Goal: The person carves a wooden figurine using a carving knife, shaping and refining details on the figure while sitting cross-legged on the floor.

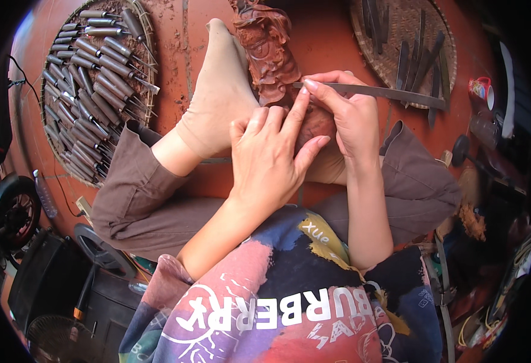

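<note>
A reddish-brown wood carving (268, 51) with deep relief lies between my feet. Its lower part is partly hidden behind my hands. My right hand (357, 118) pinches a long, flat, dark metal file (392, 94), whose tip lies against the carving and whose other end points right. My left hand (265, 148) rests palm down on the near end of the carving. Its fingers are stretched out, the index fingertip touching the file's tip and the thumb apart.
On the left, a round woven tray (150, 91) bears many wood-handled carving tools (105, 91). Another woven tray (392, 66) at the far right holds several flat files (419, 60). A red-and-white cup (482, 91) lies beyond it. My socked foot (217, 97) flanks the carving on the tiled floor (174, 36).
</note>
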{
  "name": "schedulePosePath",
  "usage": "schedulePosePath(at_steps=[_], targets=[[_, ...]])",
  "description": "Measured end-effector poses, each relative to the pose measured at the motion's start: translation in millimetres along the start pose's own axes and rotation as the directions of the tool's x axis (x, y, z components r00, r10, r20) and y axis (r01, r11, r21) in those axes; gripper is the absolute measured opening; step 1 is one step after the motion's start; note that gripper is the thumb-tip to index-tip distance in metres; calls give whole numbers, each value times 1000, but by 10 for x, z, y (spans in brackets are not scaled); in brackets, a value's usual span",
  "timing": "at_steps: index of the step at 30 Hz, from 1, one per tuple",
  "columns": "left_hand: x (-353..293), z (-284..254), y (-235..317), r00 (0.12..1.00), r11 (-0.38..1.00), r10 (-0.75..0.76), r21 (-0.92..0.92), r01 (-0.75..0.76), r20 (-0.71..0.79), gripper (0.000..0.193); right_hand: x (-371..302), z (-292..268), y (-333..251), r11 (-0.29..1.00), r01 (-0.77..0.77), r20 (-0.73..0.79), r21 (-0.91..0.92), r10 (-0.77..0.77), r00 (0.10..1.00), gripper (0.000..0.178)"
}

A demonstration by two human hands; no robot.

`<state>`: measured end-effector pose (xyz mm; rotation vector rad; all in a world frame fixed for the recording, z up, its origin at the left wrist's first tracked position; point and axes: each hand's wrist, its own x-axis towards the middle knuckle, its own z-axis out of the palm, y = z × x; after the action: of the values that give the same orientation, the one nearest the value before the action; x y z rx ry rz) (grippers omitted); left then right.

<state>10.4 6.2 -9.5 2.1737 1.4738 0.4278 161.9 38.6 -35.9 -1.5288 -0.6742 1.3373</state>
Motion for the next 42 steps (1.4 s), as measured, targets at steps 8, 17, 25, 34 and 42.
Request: schedulePosePath(at_steps=[8,17,25,34,42], targets=[[39,-38,19,1000,998,-18,55,17,23,66,28,4,30,996,79,3,-44,-79,997,12],[9,-44,-17,999,999,-24,28,23,32,67,-113,110,-31,994,102,-18,40,-102,995,9],[-8,-9,-6,999,997,-32,74,28,44,69,-51,80,62,975,196,-35,-100,-200,979,9],[54,34,24,1000,993,-18,116,19,-6,59,60,47,51,941,244,30,-236,-243,969,7],[52,21,58,999,988,-46,149,43,11,62,106,21,2,960,210,100,-187,-194,976,6]])
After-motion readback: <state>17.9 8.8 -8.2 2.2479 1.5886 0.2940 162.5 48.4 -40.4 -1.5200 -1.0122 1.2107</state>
